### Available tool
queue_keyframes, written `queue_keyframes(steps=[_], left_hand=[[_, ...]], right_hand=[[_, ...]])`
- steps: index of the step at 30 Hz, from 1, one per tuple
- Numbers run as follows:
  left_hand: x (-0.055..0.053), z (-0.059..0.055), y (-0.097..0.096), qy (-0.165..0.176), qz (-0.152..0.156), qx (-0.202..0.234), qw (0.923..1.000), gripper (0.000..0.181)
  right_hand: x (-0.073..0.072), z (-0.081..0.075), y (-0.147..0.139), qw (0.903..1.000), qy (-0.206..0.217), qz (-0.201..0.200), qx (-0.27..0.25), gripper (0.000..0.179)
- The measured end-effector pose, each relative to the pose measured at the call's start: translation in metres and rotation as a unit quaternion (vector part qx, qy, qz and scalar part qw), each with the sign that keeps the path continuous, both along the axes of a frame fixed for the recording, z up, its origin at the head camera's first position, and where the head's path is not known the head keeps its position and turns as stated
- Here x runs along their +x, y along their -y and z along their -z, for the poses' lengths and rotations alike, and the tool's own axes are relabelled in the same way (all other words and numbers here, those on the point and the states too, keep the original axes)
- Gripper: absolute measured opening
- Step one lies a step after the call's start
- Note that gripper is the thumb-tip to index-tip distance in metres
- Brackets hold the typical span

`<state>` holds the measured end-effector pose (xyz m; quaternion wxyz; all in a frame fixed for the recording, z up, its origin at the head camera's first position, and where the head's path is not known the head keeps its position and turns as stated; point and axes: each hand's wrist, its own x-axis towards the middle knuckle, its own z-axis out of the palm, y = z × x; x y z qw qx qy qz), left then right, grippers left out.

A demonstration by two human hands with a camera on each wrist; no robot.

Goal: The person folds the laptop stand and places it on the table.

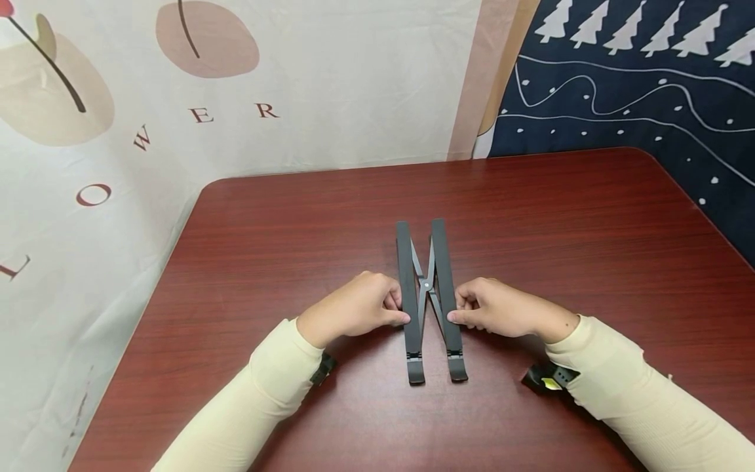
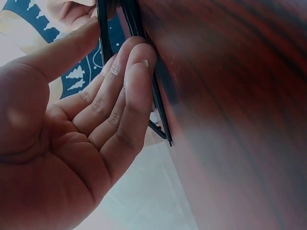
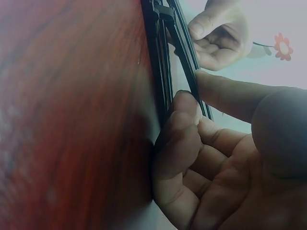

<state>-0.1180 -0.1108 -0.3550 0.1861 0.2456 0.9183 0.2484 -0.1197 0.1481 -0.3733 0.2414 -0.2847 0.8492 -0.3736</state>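
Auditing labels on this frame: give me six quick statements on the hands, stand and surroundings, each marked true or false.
1. The left hand has its thumb on the folding laptop stand. True.
2. The right hand is clear of the folding laptop stand. False: its thumb touches the right bar.
3. Crossed struts lie between the two bars. True.
4. The tabletop is plain white. False: it is reddish-brown with wood grain.
5. The dark blue cloth bears white trees. True.
6. Both sleeves are black. False: they are pale yellow.
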Motion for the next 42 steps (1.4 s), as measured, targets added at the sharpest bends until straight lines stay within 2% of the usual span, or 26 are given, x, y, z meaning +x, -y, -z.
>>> queue_keyframes(steps=[23,33,42], left_hand=[[0.003,-0.0019,-0.0034,0.0,0.003,-0.001,1.0,0.019],[0.0033,-0.0013,-0.0057,-0.011,0.008,-0.007,0.9999,0.019],[0.0053,-0.0011,-0.0079,-0.006,0.006,-0.008,0.9999,0.021]], right_hand=[[0.001,0.0012,0.0032,0.9999,-0.012,-0.004,-0.002,0.03],[0.0017,0.0019,0.0057,0.9999,-0.01,-0.004,-0.002,0.03],[0.0023,0.0023,0.0086,1.0,-0.005,-0.003,0.007,0.029]])
